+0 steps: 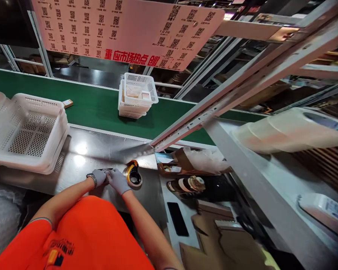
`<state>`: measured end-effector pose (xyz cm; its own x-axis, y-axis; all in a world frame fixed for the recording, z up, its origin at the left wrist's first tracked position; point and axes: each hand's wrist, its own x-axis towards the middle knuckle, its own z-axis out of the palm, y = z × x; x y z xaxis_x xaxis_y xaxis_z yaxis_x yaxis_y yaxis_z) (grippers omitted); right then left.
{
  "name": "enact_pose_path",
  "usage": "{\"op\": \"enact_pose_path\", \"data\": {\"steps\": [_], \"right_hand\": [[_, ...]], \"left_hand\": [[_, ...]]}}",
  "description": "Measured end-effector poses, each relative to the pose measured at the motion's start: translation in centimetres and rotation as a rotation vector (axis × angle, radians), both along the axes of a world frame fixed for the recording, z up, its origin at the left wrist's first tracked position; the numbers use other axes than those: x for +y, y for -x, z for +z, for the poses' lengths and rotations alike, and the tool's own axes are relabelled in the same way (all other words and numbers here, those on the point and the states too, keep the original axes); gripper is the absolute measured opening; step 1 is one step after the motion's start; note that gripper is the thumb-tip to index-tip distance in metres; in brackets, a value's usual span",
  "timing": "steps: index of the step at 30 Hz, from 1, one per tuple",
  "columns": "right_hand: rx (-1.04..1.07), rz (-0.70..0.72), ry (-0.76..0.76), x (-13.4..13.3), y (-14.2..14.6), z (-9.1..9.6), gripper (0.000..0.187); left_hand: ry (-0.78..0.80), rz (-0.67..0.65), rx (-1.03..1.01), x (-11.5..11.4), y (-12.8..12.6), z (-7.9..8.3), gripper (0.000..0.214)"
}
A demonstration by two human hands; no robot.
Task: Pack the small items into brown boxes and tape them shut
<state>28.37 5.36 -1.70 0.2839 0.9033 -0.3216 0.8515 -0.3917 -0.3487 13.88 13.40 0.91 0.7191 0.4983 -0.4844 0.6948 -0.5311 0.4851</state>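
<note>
My left hand (99, 176) and my right hand (118, 180), both in thin grey gloves, meet over the steel worktable (83, 140), close to my body. Their fingers are curled together around something small and dark that I cannot make out, as the hands mostly cover it. A watch with a metal band circles my left wrist. Just right of my right hand, a yellow and black tape dispenser (133, 174) rests on the steel, apart from the fingers.
Stacked white baskets (60, 125) stand at the left. Behind runs a green conveyor (92, 103) carrying smaller baskets (138, 107). To the right lie a phone (177, 219), cardboard (236, 243) and a dark roll (183, 184). A metal post (191, 122) slants up; tape rolls (287, 129) sit on a shelf.
</note>
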Motion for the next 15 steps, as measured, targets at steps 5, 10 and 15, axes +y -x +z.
{"op": "enact_pose_path", "data": {"steps": [5, 10, 15], "right_hand": [[0.055, -0.113, 0.023, -3.3, -0.7, -1.2, 0.035], [0.118, -0.153, 0.036, -4.1, 0.0, -2.7, 0.033], [0.139, -0.202, 0.090, -4.0, -0.8, -2.9, 0.031]], "left_hand": [[-0.086, -0.102, 0.074, 0.1, -1.8, -0.7, 0.043], [-0.131, -0.255, 0.185, 0.2, -3.9, -1.1, 0.039], [-0.163, -0.402, 0.227, 0.7, -3.9, -1.6, 0.034]]}}
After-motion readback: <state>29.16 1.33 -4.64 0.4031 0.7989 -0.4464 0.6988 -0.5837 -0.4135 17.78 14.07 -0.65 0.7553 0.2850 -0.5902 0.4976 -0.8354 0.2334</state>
